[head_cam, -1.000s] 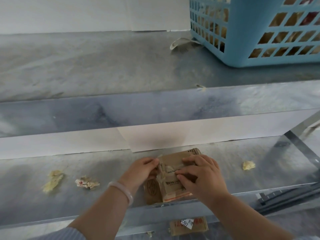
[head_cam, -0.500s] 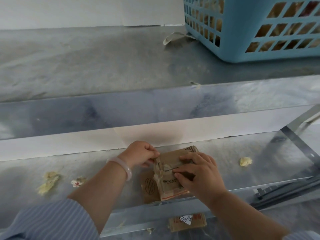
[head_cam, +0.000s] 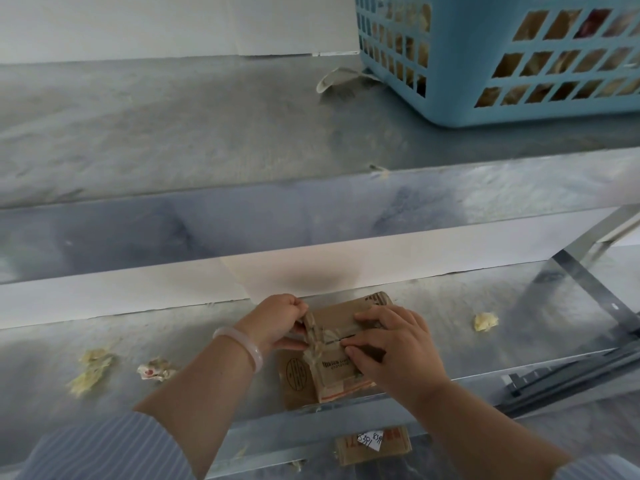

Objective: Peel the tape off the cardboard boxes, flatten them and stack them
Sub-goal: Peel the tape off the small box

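Observation:
A small brown cardboard box (head_cam: 337,315) lies on the lower metal shelf (head_cam: 519,306), on top of a flattened brown piece (head_cam: 294,375) with a round stamp. My left hand (head_cam: 277,320) pinches a strip of clear tape (head_cam: 313,341) bunched at the box's left edge. My right hand (head_cam: 398,344) presses down flat on the box's top, fingers pointing left. Another flattened box (head_cam: 372,445) with a white label lies on the level below.
Crumpled tape scraps (head_cam: 90,367), (head_cam: 154,368), (head_cam: 485,322) lie on the lower shelf. A blue plastic basket (head_cam: 485,57) holding more boxes stands on the upper shelf (head_cam: 173,133) at the back right, a curled tape strip (head_cam: 336,77) beside it. Metal braces (head_cam: 588,296) at right.
My left hand has shifted up along the box's left edge and drawn the tape strip further off. The right hand stays pressed on the box. The view has tilted slightly.

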The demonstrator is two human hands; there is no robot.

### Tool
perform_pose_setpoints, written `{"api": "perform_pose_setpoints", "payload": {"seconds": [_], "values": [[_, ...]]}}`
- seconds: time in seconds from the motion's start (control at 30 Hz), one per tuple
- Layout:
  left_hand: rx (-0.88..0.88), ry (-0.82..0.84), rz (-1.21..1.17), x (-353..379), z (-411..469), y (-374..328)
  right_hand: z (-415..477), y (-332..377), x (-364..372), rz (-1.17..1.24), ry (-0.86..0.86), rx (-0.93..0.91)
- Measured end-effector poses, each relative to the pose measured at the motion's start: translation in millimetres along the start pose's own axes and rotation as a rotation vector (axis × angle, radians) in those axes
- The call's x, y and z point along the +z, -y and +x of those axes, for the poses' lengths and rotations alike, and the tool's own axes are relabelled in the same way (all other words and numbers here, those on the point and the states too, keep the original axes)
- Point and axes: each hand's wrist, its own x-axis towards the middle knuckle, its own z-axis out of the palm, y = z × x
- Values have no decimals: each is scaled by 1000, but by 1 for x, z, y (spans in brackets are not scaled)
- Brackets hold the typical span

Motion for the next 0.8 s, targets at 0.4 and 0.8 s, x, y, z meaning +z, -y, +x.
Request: {"api": "perform_pose_setpoints", "payload": {"seconds": [0.4,0.8], "values": [[631,-392,464,-7,-19,33,3,-1,8,-27,10,26],[703,-398,827,16,-24,16,8,-3,-7,106,234,60]]}}
